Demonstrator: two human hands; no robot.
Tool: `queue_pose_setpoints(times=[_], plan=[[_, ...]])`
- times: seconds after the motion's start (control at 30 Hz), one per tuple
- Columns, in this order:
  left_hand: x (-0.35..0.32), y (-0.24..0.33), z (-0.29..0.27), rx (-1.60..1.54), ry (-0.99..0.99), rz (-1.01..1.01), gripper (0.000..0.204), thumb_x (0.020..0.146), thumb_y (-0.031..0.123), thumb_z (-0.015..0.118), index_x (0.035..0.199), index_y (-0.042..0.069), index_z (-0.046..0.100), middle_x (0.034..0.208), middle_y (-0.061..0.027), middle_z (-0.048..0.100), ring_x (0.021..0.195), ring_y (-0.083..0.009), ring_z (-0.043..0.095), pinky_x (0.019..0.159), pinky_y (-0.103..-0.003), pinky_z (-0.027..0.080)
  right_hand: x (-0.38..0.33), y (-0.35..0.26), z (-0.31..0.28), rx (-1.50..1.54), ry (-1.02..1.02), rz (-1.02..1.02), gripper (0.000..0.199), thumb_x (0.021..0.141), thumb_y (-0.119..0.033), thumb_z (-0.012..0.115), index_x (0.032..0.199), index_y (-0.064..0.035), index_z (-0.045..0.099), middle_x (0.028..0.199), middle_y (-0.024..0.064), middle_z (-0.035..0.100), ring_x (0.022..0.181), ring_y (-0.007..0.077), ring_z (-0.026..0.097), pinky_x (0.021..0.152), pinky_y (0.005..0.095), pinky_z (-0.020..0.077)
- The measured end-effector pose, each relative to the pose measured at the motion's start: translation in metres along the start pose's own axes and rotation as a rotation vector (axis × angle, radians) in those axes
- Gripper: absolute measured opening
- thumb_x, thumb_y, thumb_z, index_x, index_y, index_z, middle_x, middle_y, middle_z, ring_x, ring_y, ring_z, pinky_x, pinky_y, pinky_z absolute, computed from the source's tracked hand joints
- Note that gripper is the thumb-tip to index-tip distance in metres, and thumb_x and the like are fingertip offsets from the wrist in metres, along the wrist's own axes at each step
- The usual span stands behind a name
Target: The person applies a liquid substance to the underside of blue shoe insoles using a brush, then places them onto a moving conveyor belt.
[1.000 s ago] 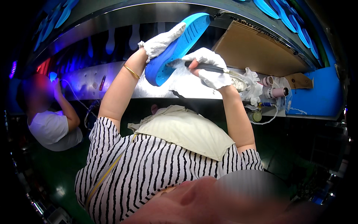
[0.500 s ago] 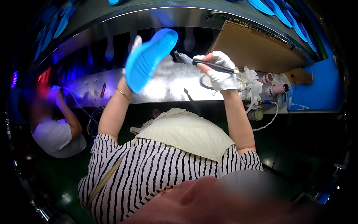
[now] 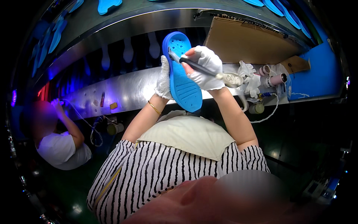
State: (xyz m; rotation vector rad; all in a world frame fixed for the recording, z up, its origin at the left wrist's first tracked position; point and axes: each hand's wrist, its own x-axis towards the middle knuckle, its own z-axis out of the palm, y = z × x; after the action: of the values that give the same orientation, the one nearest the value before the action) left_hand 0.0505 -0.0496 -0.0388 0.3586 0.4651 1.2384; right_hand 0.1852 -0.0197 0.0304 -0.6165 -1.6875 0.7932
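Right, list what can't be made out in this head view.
All in the head view:
Gloved left hand: partly hidden behind the blue shoe sole.
That sole's far face: turned away from the camera.
Black-handled brush: tip too small to tell whether it presses on the sole.
Another blue sole, upper left: cut off by the top edge.
Co-worker's hand: too small to tell its grip.

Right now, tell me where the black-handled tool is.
In the head view, the black-handled tool is at upper centre, held in the right hand, its tip by the upper end of the blue sole that the left hand holds.
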Motion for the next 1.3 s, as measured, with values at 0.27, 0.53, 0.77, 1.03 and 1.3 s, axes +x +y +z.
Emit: queue_pose_setpoints(times=[0.27, 0.53, 0.77, 1.03, 1.3], plan=[[0.010, 0.010, -0.003, -0.017, 0.039, 0.112, 0.081, 0.087, 0.070, 0.037, 0.142, 0.011, 0.033, 0.134, -0.0162, 0.048, 0.121, -0.0309, 0.050, 0.104, -0.046, 0.040, -0.016, 0.004, 0.005, -0.057, -0.146, -0.023, 0.023, 0.072, 0.007, 0.068, 0.091, -0.0037, 0.061, 0.082, 0.0060, 0.059, 0.073, 0.0143, 0.062, 0.068, 0.0262, 0.0508], [0.018, 0.026, -0.007, -0.094, -0.107, 0.120, 0.088, 0.084, 0.074, 0.036, 0.141, 0.007, 0.033, 0.134, -0.0217, 0.047, 0.120, -0.0393, 0.048, 0.104, -0.053, 0.037, -0.021, -0.009, -0.002, -0.245, -0.270, -0.164, 0.032, 0.068, 0.002, 0.070, 0.097, -0.0099, 0.062, 0.084, 0.0089, 0.062, 0.074, 0.0261, 0.063, 0.069, 0.0297, 0.0511], [0.015, 0.043, -0.005, -0.068, -0.046, 0.188, 0.094, 0.080, 0.078, 0.038, 0.141, 0.006, 0.034, 0.133, -0.0210, 0.048, 0.122, -0.0403, 0.046, 0.107, -0.054, 0.033, -0.029, -0.013, -0.006, -0.121, -0.232, -0.046, 0.023, 0.070, 0.002, 0.071, 0.090, -0.0071, 0.063, 0.082, 0.0085, 0.062, 0.071, 0.0224, 0.063, 0.066, 0.0292, 0.0509], [0.002, 0.051, 0.016, -0.299, -0.215, 0.140, 0.097, 0.078, 0.081, 0.035, 0.143, 0.009, 0.032, 0.136, -0.0206, 0.045, 0.124, -0.0388, 0.045, 0.107, -0.053, 0.035, -0.015, -0.010, -0.023, 0.104, -0.213, 0.228, 0.014, 0.075, -0.007, 0.074, 0.086, -0.0050, 0.066, 0.081, 0.0061, 0.067, 0.072, 0.0142, 0.065, 0.067, 0.0270, 0.0511], [-0.005, 0.037, 0.043, 0.010, -0.234, 0.195, 0.099, 0.079, 0.081, 0.030, 0.147, 0.010, 0.023, 0.144, -0.0178, 0.037, 0.126, -0.0374, 0.043, 0.107, -0.051, 0.035, -0.011, -0.010, -0.022, 0.107, -0.147, 0.043, 0.016, 0.075, 0.003, 0.070, 0.086, -0.0036, 0.060, 0.085, 0.0094, 0.063, 0.077, 0.0162, 0.062, 0.070, 0.0273, 0.0497]])
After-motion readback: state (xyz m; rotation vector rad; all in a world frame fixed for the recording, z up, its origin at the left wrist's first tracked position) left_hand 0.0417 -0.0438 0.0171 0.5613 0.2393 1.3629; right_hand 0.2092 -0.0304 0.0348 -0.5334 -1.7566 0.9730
